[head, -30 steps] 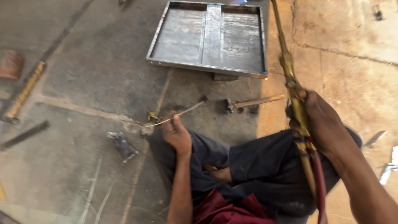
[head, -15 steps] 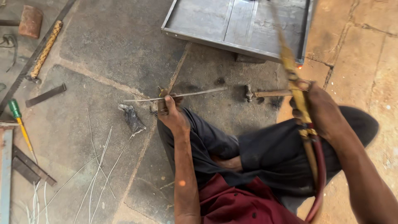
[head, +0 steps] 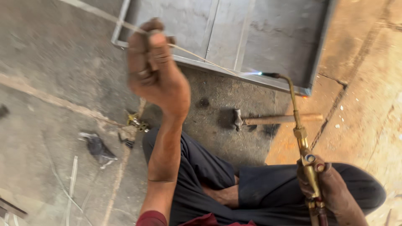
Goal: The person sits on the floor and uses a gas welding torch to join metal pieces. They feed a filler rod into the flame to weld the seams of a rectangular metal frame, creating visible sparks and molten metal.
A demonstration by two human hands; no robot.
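Concrete floor [head: 58, 62] bears a metal tray [head: 268, 37]; left hand [head: 157, 73] fists a thin filler rod [head: 201, 58], right hand [head: 326, 186] clamps a brass gas torch [head: 299, 129], lit.

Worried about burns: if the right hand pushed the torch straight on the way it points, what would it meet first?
Probably the thin filler rod at the grey metal tray's rim, just before the brass torch's flame; depth is unclear.

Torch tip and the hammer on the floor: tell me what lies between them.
In the head view, between the torch tip and the hammer lie the front rim of the metal tray and bare concrete floor.
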